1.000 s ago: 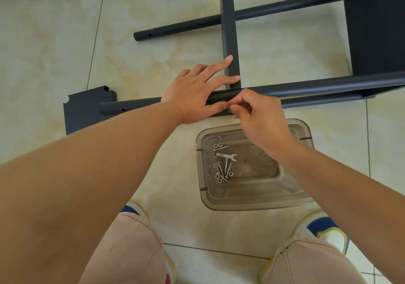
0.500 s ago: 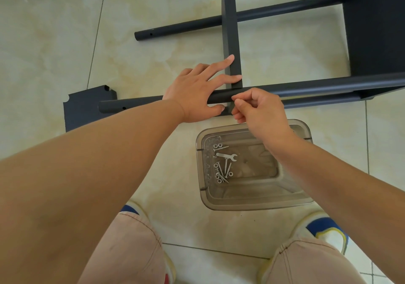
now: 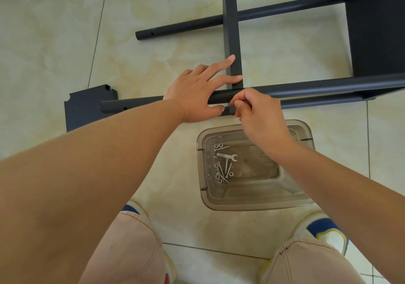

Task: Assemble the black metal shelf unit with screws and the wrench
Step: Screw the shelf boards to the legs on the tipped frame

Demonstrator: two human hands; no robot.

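The black shelf unit lies on its side on the tiled floor. Its near tube (image 3: 317, 88) runs left to right, and a thin shelf panel (image 3: 231, 20) meets it edge-on. My left hand (image 3: 197, 90) grips that tube at the joint, fingers over the panel's end and thumb underneath. My right hand (image 3: 258, 117) is pinched shut against the tube just right of the joint; whatever is between the fingertips is hidden. A small wrench (image 3: 226, 156) and several screws (image 3: 223, 172) lie in a clear plastic box (image 3: 306, 200) below my hands.
A second tube (image 3: 131, 105) lies just under the held one. Two more tubes (image 3: 186, 27) lie farther back. A wide black panel (image 3: 377, 31) closes the frame at the right. A loose black panel (image 3: 87, 108) lies flat at the left. My knees and shoes are at the bottom.
My right hand's pinched fingers have shifted slightly at the joint, curling lower on the tube. My left hand stays on the tube and panel.
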